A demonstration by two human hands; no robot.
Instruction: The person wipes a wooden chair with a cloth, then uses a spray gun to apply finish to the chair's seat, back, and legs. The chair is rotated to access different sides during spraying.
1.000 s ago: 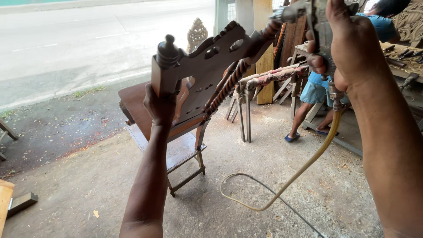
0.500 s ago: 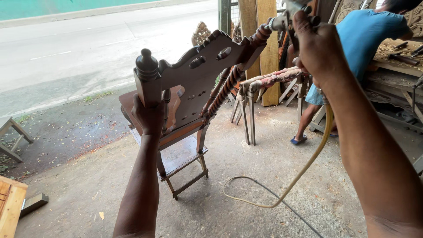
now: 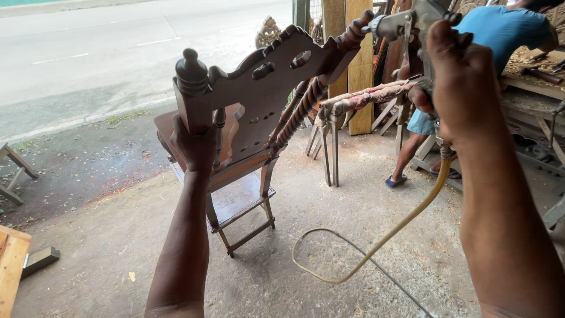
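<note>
Closer now than a moment ago, the carved wooden chair tilts back on the concrete floor, its finial post clasped in the left hand. Right hand wraps a metal spray gun, nozzle seemingly just off the chair's top corner. Dark brown, glossy wood, twisted spindles. A yellow hose loops below.
</note>
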